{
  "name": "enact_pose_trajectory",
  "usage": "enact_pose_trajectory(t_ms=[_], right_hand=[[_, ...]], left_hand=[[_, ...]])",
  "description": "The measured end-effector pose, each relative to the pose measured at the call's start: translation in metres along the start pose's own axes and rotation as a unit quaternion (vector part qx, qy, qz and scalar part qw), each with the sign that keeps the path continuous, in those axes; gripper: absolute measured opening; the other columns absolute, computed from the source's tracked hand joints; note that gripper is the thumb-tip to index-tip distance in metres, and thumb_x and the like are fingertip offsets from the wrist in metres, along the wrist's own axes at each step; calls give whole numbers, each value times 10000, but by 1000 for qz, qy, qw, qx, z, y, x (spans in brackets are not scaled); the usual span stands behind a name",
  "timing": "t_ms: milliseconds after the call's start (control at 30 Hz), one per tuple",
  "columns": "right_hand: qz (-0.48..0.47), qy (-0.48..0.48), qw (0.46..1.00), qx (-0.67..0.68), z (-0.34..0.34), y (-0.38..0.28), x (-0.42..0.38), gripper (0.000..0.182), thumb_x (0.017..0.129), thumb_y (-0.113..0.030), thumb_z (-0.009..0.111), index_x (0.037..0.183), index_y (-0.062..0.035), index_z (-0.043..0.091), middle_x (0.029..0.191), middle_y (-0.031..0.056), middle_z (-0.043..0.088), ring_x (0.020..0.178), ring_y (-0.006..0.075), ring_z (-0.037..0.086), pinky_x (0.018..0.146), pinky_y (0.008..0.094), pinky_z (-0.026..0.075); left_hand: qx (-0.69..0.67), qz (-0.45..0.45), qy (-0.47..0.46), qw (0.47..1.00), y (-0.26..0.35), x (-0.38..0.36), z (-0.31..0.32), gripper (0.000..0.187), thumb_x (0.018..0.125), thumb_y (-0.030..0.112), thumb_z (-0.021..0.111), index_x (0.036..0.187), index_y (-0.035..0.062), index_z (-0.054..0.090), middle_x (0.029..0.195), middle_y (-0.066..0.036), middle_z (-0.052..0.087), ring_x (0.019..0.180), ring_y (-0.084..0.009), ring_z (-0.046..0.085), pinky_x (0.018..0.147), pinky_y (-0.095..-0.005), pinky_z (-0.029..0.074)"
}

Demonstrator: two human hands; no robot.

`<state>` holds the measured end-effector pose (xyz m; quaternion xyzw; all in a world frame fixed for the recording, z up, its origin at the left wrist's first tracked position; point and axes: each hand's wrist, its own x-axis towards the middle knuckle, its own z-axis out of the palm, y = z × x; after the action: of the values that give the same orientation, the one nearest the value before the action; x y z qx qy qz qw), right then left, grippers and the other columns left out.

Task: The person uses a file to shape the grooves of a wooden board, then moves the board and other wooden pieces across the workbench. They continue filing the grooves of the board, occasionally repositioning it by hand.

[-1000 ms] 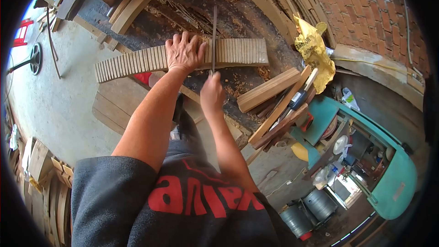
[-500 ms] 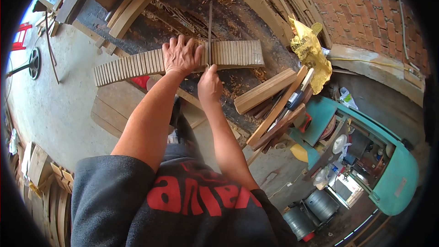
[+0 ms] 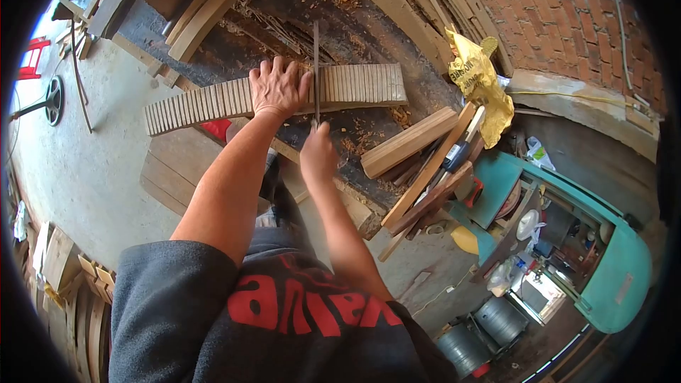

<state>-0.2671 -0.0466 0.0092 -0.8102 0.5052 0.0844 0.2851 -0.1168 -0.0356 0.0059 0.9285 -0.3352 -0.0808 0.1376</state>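
Note:
A long curved wooden piece (image 3: pixel 362 84) with many cut grooves lies across a dark workbench (image 3: pixel 284 7). My left hand (image 3: pixel 277 89) presses flat on its middle, fingers spread. My right hand (image 3: pixel 317 154) grips the near end of a thin metal file (image 3: pixel 316 64), which runs away from me across the grooved piece just right of my left hand. Wood shavings lie around the piece.
Loose planks (image 3: pixel 408 143) and a handled tool lie at the bench's right end beside a yellow bag (image 3: pixel 482 78). A teal machine (image 3: pixel 603 269) stands at right below a brick wall (image 3: pixel 567 14). Curved wooden parts (image 3: pixel 213 7) are stacked at the back. Metal buckets (image 3: pixel 468 340) sit low.
My right hand pushed the file forward across the grooved piece, then drew it back toward me. The view shifted slightly left. My left hand stayed pressed on the wood.

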Motion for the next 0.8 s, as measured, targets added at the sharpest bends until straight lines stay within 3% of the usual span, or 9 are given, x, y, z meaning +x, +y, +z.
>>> enact_pose_trajectory(t_ms=[200, 267, 333, 400, 533, 600, 800], right_hand=[[-16, 29, 998, 59, -3, 7, -14, 232, 1007, -230, 395, 1026, -2, 439, 823, 299, 636, 790, 491, 619, 681, 566, 481], [-78, 114, 990, 26, -7, 6, -3, 171, 997, -173, 439, 956, -7, 423, 735, 247, 631, 690, 435, 643, 565, 501, 518], [-71, 91, 993, 17, -10, 5, -1, 162, 996, -166, 438, 950, -11, 419, 714, 244, 627, 671, 427, 645, 544, 493, 521], [-26, 30, 998, 38, -11, 0, -4, 217, 998, -202, 407, 1006, 14, 430, 782, 298, 625, 735, 486, 618, 645, 558, 488], [-19, 20, 999, 31, -6, -1, -9, 209, 996, -202, 409, 1011, 7, 415, 776, 293, 629, 732, 477, 628, 643, 555, 498], [-49, 40, 998, -8, -3, 4, -13, 165, 990, -164, 445, 951, -10, 399, 783, 266, 634, 705, 430, 654, 572, 495, 540], [-17, 17, 1000, 0, -3, 4, -17, 203, 992, -194, 418, 1016, 8, 418, 831, 275, 648, 754, 459, 645, 651, 546, 515]], left_hand=[[-26, 6, 18, 999, -2, -1, 2, 374, 920, 470, 489, 1051, 164, 660, 1086, -65, 581, 1041, -275, 523, 871, -455, 374], [-19, 0, 12, 1000, -2, 0, 0, 378, 920, 472, 489, 1053, 164, 661, 1088, -64, 582, 1040, -273, 524, 871, -454, 374], [-16, 2, 6, 1000, -2, 0, 1, 380, 921, 474, 488, 1060, 165, 659, 1085, -64, 581, 1040, -274, 524, 871, -454, 374], [-21, 4, 11, 1000, -2, 0, 2, 381, 920, 474, 489, 1068, 167, 657, 1085, -64, 581, 1040, -274, 523, 871, -454, 374], [-18, 3, 8, 1000, 0, -1, -1, 373, 918, 468, 491, 1069, 165, 648, 1083, -65, 578, 1041, -275, 520, 875, -454, 371], [-22, 15, 10, 1000, -1, -3, 0, 356, 919, 456, 490, 1045, 162, 644, 1072, -71, 575, 1032, -279, 518, 872, -455, 369], [-16, 91, 11, 996, -9, 10, 7, 268, 910, 390, 495, 963, 163, 627, 1005, -98, 555, 988, -302, 509, 820, -452, 377]])
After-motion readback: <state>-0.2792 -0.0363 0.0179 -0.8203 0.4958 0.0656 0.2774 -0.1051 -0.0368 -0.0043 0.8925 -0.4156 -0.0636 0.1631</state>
